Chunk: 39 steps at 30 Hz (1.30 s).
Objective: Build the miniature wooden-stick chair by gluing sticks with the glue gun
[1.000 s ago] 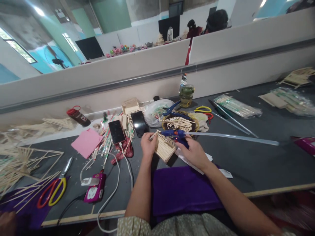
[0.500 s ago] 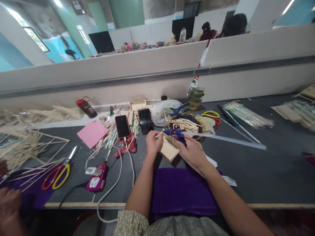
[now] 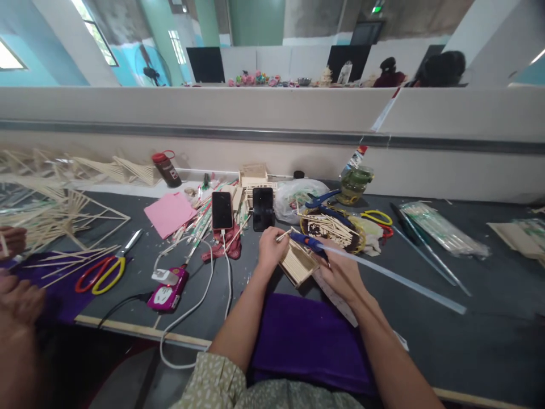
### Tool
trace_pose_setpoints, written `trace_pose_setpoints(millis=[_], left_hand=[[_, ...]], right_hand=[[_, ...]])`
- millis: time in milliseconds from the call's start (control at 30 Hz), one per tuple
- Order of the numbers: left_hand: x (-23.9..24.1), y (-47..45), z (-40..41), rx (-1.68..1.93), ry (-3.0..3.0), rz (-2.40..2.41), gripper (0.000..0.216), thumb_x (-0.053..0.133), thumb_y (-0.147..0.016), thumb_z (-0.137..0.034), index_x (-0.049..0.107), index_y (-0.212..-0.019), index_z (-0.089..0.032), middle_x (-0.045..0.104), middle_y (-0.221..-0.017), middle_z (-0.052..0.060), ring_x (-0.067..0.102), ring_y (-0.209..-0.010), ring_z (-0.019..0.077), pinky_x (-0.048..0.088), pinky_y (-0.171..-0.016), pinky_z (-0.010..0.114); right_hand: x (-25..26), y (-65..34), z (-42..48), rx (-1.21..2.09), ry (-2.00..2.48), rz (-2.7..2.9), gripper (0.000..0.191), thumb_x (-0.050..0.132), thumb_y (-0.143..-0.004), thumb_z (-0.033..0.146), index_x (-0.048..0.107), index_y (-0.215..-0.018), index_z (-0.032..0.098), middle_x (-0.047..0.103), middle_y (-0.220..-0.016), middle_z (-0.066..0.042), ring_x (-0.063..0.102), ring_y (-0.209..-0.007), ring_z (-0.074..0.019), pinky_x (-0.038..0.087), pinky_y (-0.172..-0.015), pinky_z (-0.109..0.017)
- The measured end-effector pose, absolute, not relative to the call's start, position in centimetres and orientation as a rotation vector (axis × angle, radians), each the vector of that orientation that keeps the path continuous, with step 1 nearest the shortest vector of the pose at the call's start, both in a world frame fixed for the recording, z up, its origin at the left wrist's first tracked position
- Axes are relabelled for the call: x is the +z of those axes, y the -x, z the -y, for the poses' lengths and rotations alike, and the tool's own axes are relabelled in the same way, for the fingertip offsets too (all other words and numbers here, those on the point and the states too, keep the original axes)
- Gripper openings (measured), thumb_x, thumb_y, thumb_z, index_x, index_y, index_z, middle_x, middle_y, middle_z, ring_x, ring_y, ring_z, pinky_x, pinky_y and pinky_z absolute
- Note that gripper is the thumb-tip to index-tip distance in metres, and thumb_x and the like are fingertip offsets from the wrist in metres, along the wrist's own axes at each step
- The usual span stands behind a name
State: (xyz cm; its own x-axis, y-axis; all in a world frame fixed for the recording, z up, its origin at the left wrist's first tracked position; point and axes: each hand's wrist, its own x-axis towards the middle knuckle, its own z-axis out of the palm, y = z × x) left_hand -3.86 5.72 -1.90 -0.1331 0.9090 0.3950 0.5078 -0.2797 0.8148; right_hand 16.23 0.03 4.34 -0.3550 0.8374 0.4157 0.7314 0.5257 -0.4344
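My left hand [image 3: 269, 249] is closed on a thin wooden stick [image 3: 281, 234] and rests against the left side of a small structure made of wooden sticks [image 3: 297, 263]. Over that structure my right hand [image 3: 340, 272] grips a blue glue gun [image 3: 307, 241], whose nozzle points left at the structure's top edge. A long clear glue stick [image 3: 395, 278] runs out of the gun's back toward the right. A purple cloth [image 3: 310, 338] lies between my forearms.
A basket of cut sticks [image 3: 330, 225], two phones [image 3: 222, 210], a pink paper [image 3: 169, 212], red and yellow scissors [image 3: 100, 274], a pink charger with cables [image 3: 167, 295] and stick frames [image 3: 51, 216] lie on the grey table. Another person's hand [image 3: 17, 301] is at the left edge.
The camera has turned left and levelled. Both hands stay on the stick structure and the glue gun, which now tilts down to the right.
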Motion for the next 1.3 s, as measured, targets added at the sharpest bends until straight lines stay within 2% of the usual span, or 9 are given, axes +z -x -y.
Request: trace_pose_setpoints(millis=[200, 367, 667, 1300], left_hand=[[-2.0, 3.8, -5.7, 1.397, -1.773, -1.569, 0.008, 0.069, -0.08, -0.013, 0.068, -0.075, -0.02, 0.066, -0.079, 0.002, 0.06, -0.078, 0.0153, 0.043, -0.073, 0.027], [-2.1, 3.7, -5.7, 1.384, -1.775, -1.586, 0.012, 0.068, -0.079, -0.008, 0.067, -0.074, -0.019, 0.066, -0.078, 0.001, 0.059, -0.077, 0.0145, 0.043, -0.073, 0.026], [-2.3, 3.6, -5.7, 1.328, -1.781, -1.648, 0.01, 0.069, -0.079, -0.01, 0.068, -0.075, -0.019, 0.067, -0.079, 0.001, 0.059, -0.079, 0.0153, 0.043, -0.074, 0.027], [-2.0, 3.5, -5.4, 1.249, -1.761, -1.684, 0.007, 0.068, -0.079, -0.014, 0.071, -0.082, -0.02, 0.068, -0.085, 0.003, 0.06, -0.087, 0.0183, 0.044, -0.079, 0.03]], right_hand=[[4.1, -15.9, 0.0, 0.198, 1.28, 2.208, 0.031, 0.043, -0.1, 0.028, 0.062, -0.123, 0.021, 0.071, -0.117, -0.01, 0.066, -0.108, -0.0253, 0.052, -0.094, -0.038], [3.8, -15.9, -0.1, 0.046, 1.223, 2.256, 0.032, 0.042, -0.1, 0.027, 0.06, -0.125, 0.019, 0.07, -0.116, -0.012, 0.067, -0.104, -0.0242, 0.053, -0.09, -0.035], [3.6, -15.7, -0.2, -0.136, 1.185, 2.276, 0.03, 0.043, -0.099, 0.025, 0.06, -0.123, 0.02, 0.072, -0.109, -0.01, 0.068, -0.098, -0.0241, 0.052, -0.086, -0.034], [2.5, -16.5, -1.2, -0.079, 1.276, 2.31, 0.035, 0.047, -0.096, 0.029, 0.058, -0.129, 0.021, 0.071, -0.112, -0.01, 0.067, -0.102, -0.0269, 0.052, -0.085, -0.037]])
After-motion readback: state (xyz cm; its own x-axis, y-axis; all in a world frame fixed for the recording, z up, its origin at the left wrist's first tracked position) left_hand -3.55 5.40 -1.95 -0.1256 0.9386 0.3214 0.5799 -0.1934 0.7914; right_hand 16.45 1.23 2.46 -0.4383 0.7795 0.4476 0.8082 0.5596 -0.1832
